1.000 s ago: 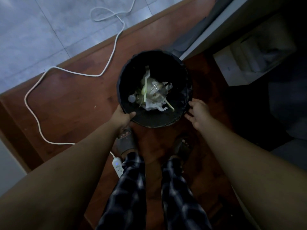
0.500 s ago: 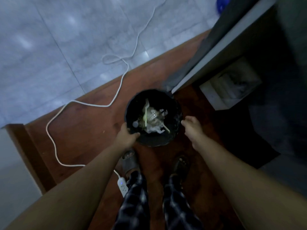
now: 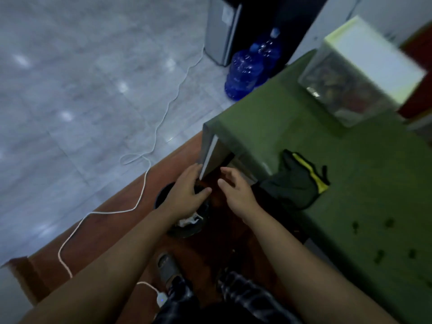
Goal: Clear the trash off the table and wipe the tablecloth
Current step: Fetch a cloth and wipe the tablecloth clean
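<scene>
A black trash bin (image 3: 163,197) stands on the wooden floor below me, with crumpled white trash (image 3: 188,219) showing inside; my left forearm hides most of it. My left hand (image 3: 184,192) hovers over the bin with relaxed fingers and holds nothing. My right hand (image 3: 236,194) is raised beside it, fingers spread loosely and empty. To the right, the table carries a green tablecloth (image 3: 350,206) with several small dark spots near its front. A dark cloth with a yellow stripe (image 3: 297,181) lies crumpled on the tablecloth near the table's corner.
A clear box with a white lid (image 3: 360,73) sits at the back of the table. Blue water jugs (image 3: 245,71) and a grey appliance (image 3: 222,31) stand on the tiled floor. A white cable (image 3: 145,183) runs to a power strip (image 3: 162,300) by my feet.
My view has swung up and right, bringing the table into sight. Both hands have let go of the bin's rim and lifted above it.
</scene>
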`<state>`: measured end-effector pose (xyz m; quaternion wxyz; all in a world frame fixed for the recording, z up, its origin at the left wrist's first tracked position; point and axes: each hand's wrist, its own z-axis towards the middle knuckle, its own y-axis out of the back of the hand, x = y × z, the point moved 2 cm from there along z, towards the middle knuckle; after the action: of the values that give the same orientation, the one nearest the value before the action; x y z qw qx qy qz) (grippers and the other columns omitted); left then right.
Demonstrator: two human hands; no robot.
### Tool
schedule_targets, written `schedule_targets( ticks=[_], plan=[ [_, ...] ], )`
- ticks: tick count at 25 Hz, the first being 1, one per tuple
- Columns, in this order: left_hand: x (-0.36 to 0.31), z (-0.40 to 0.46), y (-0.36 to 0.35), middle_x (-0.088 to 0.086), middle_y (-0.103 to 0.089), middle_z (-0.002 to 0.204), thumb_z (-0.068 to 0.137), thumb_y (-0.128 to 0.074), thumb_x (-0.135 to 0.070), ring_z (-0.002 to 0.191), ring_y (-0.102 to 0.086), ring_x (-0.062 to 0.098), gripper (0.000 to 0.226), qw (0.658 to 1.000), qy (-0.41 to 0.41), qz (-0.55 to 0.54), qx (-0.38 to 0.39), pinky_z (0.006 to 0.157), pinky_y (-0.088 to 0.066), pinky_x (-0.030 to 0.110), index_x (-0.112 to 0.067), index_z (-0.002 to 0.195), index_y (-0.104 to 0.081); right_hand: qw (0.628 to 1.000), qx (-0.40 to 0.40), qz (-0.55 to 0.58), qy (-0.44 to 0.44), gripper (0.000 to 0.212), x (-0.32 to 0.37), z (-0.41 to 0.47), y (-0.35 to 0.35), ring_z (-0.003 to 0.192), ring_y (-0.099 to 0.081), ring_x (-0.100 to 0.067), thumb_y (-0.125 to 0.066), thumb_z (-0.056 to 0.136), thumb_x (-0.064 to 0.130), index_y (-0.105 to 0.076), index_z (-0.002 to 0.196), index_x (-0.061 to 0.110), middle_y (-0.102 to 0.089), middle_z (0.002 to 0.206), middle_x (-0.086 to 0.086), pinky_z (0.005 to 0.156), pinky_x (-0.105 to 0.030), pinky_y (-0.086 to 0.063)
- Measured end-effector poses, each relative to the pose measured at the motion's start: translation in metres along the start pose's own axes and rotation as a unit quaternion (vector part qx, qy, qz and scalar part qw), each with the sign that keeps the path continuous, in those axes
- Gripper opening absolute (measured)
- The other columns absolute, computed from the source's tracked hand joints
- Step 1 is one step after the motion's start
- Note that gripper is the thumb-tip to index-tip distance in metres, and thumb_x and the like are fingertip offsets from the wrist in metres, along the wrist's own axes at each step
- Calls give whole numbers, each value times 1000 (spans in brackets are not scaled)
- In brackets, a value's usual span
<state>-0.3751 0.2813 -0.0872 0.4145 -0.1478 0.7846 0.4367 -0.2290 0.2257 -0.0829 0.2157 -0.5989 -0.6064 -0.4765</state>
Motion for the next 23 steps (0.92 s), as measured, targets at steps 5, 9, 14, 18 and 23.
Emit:
schedule_targets(
  ticks=[5, 9, 14, 18, 23],
  plan=[
    [-106, 0, 11, 4, -30, 156, 88, -62, -40, 144, -26, 16, 73, 988, -120, 102, 5, 117, -21, 28, -12, 148, -31, 978, -120, -93, 141, 39, 14, -46, 90, 125, -49, -16, -59, 91, 14, -55, 129, 11, -55, 133, -5, 108, -31, -38],
    [-148, 1, -15, 6, -26, 158, 89, -61, -37, 145, -24, 17, 73, 987, -116, 115, -1, 116, -18, 26, -12, 149, -27, 929, -175, -294, 140, 57, -7, -42, 155, 141, -29, -26, -62, 87, 32, -46, 138, 15, -39, 150, -6, 114, -36, -25],
    [-169, -7, -61, 2, -26, 158, 90, -58, -40, 145, -24, 15, 71, 976, -112, 185, -1, 114, -19, 23, -15, 150, -28, 877, -33, -478, 29, 109, -57, -25, 181, 145, 24, -34, -55, 63, 81, -1, 150, 43, 23, 159, 3, 109, -68, 5],
    [-168, -14, -84, -1, -24, 159, 90, -57, -40, 146, -21, 13, 69, 972, -101, 210, 4, 111, -17, 19, -20, 150, -28, 853, -55, -518, 38, 103, -67, -16, 170, 142, 27, -42, -48, 71, 80, 4, 151, 41, 23, 160, -1, 100, -76, 14],
    [-169, -11, -95, 2, -27, 158, 89, -58, -35, 146, -22, 14, 70, 978, -85, 188, 14, 114, -20, 25, -17, 150, -29, 887, -90, -448, 64, 70, -64, -14, 170, 146, 15, -39, -56, 88, 31, -24, 150, 34, -2, 163, 5, 107, -74, 6]
  ],
)
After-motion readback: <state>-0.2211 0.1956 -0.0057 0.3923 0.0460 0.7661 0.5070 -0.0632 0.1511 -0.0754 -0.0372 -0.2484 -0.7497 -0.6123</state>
